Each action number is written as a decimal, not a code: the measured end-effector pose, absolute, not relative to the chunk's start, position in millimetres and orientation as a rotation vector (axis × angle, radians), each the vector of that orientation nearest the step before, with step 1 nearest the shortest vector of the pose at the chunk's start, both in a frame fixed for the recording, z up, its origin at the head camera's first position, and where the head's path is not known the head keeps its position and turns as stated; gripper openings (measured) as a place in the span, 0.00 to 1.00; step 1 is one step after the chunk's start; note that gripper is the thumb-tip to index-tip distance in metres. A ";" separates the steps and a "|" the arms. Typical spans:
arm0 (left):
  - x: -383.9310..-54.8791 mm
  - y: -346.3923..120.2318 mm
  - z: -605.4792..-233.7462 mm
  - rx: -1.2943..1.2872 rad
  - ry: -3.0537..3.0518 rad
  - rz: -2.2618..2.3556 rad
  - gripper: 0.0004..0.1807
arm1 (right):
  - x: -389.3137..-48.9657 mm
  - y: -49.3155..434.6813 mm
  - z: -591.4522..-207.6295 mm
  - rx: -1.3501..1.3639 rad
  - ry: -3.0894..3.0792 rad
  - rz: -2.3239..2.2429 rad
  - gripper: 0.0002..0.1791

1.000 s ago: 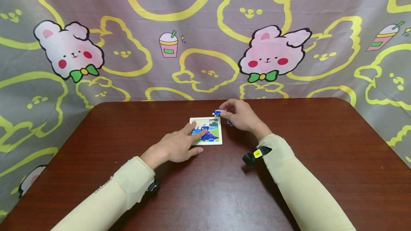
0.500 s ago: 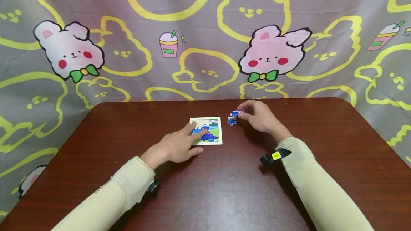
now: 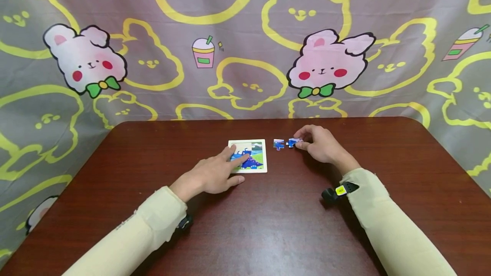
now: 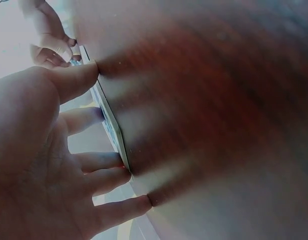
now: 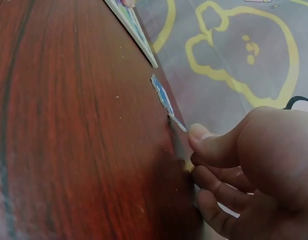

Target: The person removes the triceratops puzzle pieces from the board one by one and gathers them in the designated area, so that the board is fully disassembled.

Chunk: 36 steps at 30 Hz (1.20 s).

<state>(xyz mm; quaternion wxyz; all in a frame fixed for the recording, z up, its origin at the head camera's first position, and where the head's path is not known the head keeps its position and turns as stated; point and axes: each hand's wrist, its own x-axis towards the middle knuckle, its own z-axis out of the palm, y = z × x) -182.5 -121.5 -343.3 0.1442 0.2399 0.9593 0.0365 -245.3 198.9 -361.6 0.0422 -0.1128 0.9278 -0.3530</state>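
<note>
A small puzzle board (image 3: 264, 153) with a pale frame lies toward the back of the table; its picture shows a blue dinosaur, with a bare patch at the upper left. My left hand (image 3: 211, 175) rests on its left part, fingers spread and fairly straight, thumb on the table by the near edge. Right of the board a blue jigsaw piece (image 3: 278, 144) lies loose. Just beyond it, my right hand (image 3: 323, 145) pinches a second blue and pink piece (image 3: 293, 142) between thumb and fingers, low over the table. In the right wrist view the thumb (image 5: 206, 142) covers part of this piece.
The dark wooden table (image 3: 253, 220) spreads around both hands. A grey curtain (image 3: 245, 37) with yellow outlines and rabbit faces hangs right behind its back edge. A black strap with a yellow tag (image 3: 340, 190) sits on the right wrist.
My right hand has carried its jigsaw piece rightward, from the board's upper right corner to the far side of the loose piece, which now shows fully. The left hand has stayed on the board.
</note>
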 end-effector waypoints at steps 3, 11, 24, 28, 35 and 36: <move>-182.6 -120.8 -342.9 0.699 2.763 0.106 0.38 | -245.4 200.0 -360.9 -0.373 2.850 -1.035 0.11; -182.7 -119.7 -341.5 0.707 2.763 0.109 0.38 | -246.8 201.6 -358.6 -0.396 2.858 -0.942 0.08; -183.2 -122.3 -342.4 0.692 2.749 0.149 0.39 | -249.2 203.9 -354.7 -0.400 2.832 -0.995 0.10; -183.0 -122.2 -341.8 0.689 2.746 0.154 0.39 | -249.0 201.0 -354.6 -0.369 2.852 -1.037 0.11; -184.6 -122.2 -337.8 0.736 2.781 0.156 0.39 | -248.6 188.2 -352.4 -0.393 2.887 -1.087 0.11; -185.4 -122.2 -336.9 0.750 2.784 0.159 0.39 | -248.8 185.4 -352.0 -0.397 2.888 -1.093 0.10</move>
